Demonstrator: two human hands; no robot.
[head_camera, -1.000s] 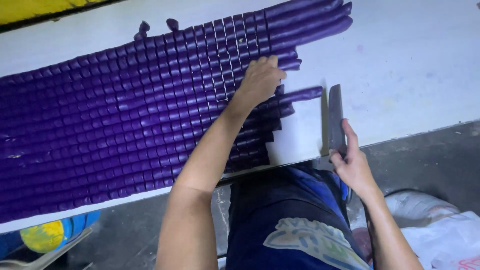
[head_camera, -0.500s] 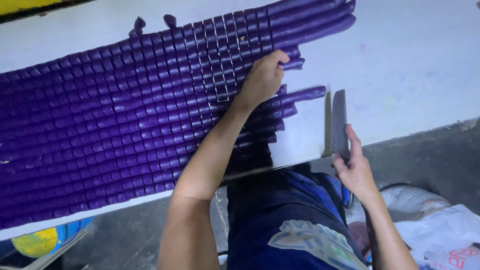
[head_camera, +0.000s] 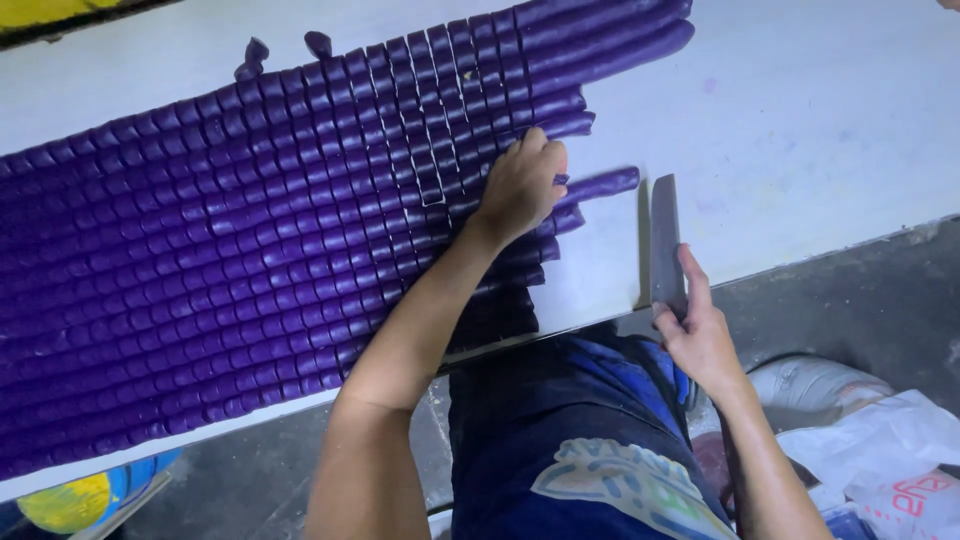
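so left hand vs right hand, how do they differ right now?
The left hand lies flat, palm down, on the purple dough ropes; the right hand is curled around the knife. The left hand holds nothing, only pressing on the cut pieces; the right hand grips the knife at its lower end. The left hand sits well onto the white table; the right hand is at its near edge. Both are bare.

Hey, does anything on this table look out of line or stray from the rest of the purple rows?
Two purple pieces lie loose above the cut purple rows, apart from the grid. One uncut purple strip juts right past its neighbours, toward the knife.
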